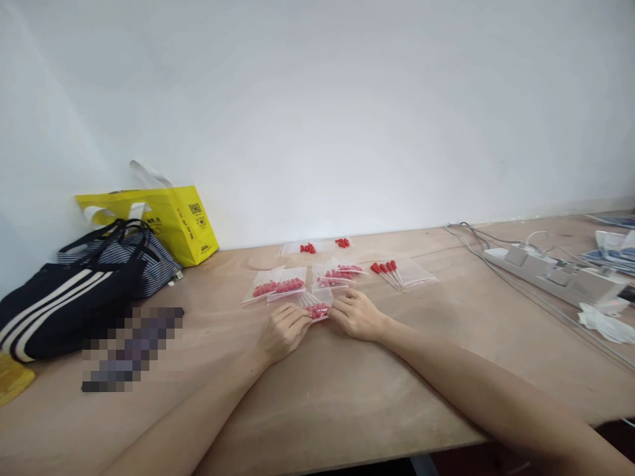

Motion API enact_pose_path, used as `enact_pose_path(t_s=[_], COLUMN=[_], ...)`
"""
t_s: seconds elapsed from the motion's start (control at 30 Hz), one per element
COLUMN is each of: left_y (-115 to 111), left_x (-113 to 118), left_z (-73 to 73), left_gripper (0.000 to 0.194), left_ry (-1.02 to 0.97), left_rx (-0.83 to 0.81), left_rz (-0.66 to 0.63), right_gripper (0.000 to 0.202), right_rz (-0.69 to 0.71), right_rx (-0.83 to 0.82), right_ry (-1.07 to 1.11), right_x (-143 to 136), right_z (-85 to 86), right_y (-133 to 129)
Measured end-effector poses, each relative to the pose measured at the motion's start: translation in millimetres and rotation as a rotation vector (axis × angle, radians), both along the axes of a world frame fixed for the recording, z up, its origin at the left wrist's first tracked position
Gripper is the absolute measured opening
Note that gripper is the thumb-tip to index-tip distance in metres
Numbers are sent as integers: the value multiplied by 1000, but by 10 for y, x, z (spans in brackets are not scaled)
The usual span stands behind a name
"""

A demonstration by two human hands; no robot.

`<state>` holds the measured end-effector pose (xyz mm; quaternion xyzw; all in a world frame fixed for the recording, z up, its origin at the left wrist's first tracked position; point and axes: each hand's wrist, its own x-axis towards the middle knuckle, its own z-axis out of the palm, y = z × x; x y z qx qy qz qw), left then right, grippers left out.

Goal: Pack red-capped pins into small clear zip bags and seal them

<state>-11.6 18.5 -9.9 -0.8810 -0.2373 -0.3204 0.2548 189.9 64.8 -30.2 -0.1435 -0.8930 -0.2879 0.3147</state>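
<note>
Clear plastic bag: red-tipped sticks inside; left hand and right hand, fingers pinching its sides.
Ten o'clock from it: filled bags.

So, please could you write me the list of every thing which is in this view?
Held bag: one, clear with red tips, between the hands
Filled bags: several overlapping, clear with red tips, beyond
Loose sticks: four, red-tipped, right
Flat bag: one, clear, beside them
Red-tipped clusters: two, far edge
Shopping bag: one, yellow, left
Soft bags: two, dark, striped, left
Pixelated item: one, dark, left
Yellow item: one, left edge
Power strip: one, white, right, with cables
Crumpled item: one, white, right
Blue-white items: uncountable, right edge
Table: one, brown
Wall: pale, behind
Hands: two, bare, centre
</note>
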Motion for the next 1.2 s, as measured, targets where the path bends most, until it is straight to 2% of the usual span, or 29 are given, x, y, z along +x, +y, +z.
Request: enact_pose_path(t_s=[0.2, 0.37, 0.47, 0.63, 0.77, 0.87, 1.0, 1.07, 1.2], left_y=[-41, -79, -104, -99, -78, -72, -62, -58, -57], left_x=[-45, -38, -25, -88, -155, -148, -108, -102, -117], left_z=[0, 13, 15, -8, -5, 18, 41, 45, 44], left_gripper=[16, 18, 16, 13, 14, 11, 14, 15, 17], left_ry=[-4, -8, -22, -46, -138, -135, -91, -78, -68], left_rx=[-25, -92, -129, -198, -359, -417, -501, -530, -561], left_rz=[-12, -29, -36, -53, 26, 60, 61, 62, 72], right_gripper=[24, 25, 19, 9, 13, 19, 27, 30, 29], right_rz=[-56, -86, -32, 204, 312, 356, 350, 307, 136], right_rx=[-136, -244, -449, -906, -1102, -1135, -1132, -1174, -1247], right_ry=[19, 16, 105, 397, 643, 846, 1046, 1068, 1042], right_x=[77, 172, 183, 168, 271, 415, 580, 622, 654], right_z=[-70, -64, -36, 18, 115, 229, 304, 254, 51], right_y=[-33, -48, -94, -187, -153, -14, 334, 545, 862])
